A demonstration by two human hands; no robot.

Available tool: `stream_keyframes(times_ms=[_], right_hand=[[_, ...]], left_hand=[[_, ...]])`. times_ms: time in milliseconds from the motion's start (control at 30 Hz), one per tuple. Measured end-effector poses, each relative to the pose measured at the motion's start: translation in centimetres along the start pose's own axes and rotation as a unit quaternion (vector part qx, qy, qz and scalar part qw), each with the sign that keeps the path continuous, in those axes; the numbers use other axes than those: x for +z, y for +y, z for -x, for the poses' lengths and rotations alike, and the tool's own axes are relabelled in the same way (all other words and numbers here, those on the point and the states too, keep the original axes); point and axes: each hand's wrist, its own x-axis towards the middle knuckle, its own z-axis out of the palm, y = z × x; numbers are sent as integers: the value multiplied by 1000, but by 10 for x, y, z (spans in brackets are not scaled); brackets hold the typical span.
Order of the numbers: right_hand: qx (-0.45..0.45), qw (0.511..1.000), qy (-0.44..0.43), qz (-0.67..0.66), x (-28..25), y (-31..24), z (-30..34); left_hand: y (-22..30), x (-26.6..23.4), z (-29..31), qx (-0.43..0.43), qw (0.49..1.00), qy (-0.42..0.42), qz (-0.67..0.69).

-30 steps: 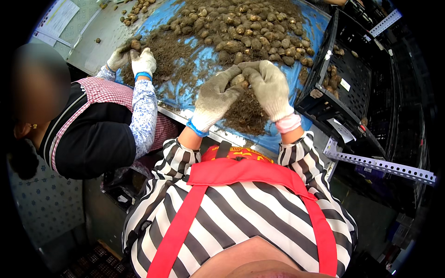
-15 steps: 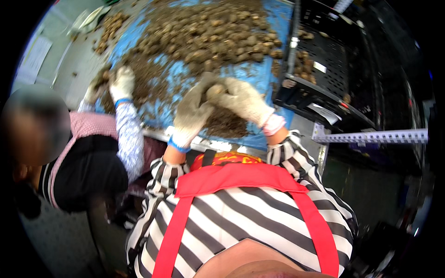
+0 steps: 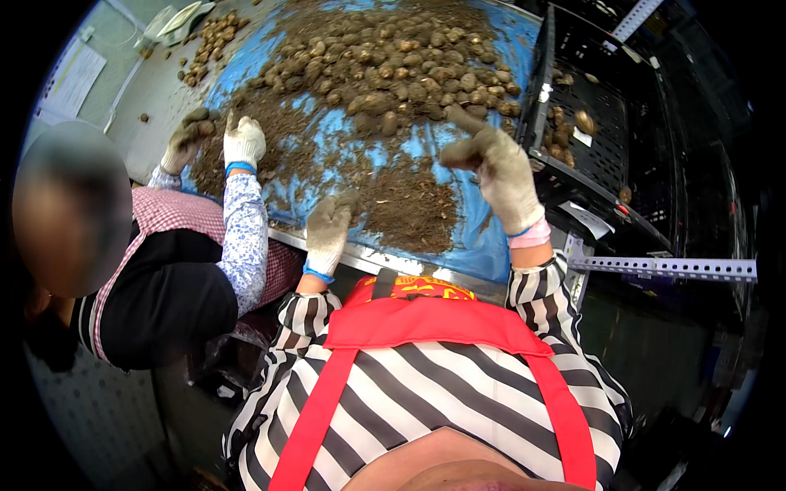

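My right hand (image 3: pixel 498 168), in a dirty white knit glove, is over the right part of the blue-covered table, with its fingers stretched out and nothing in it. Near the table's front edge is my gloved left hand (image 3: pixel 329 225), its fingers extended, with no object visible in it. Between them lies a mound of loose dark soil (image 3: pixel 409 209). Beyond my hands spreads a heap of small, brown, soil-caked tubers (image 3: pixel 393 69). To the right stands a black plastic crate (image 3: pixel 610 176) with several tubers inside. One rounder tuber (image 3: pixel 584 123) shows at a white label there, resting or in the air, I cannot tell.
At my left a co-worker's two gloved hands (image 3: pixel 244 143) are over the soil on the table. A smaller group of tubers (image 3: pixel 217 37) lies at the far left. A white perforated metal bar (image 3: pixel 671 268) runs along the right, below the crate.
My hands have parted: the right moved right and up, the left drew back toward the table edge. The tuber between them is gone from there, and a tuber now shows at the crate's label.
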Motion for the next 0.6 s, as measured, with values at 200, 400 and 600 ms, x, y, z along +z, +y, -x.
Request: stream_keyframes(times_ms=[200,400,600], right_hand=[[76,961,-22,267,2,43,8],[199,885,-23,421,-8,67,14],[171,900,35,400,-4,70,-7]], left_hand=[[-69,-5,8,-3,977,10,-215],[-74,10,3,-81,987,27,-138],[-58,11,3,-50,980,92,-168]])
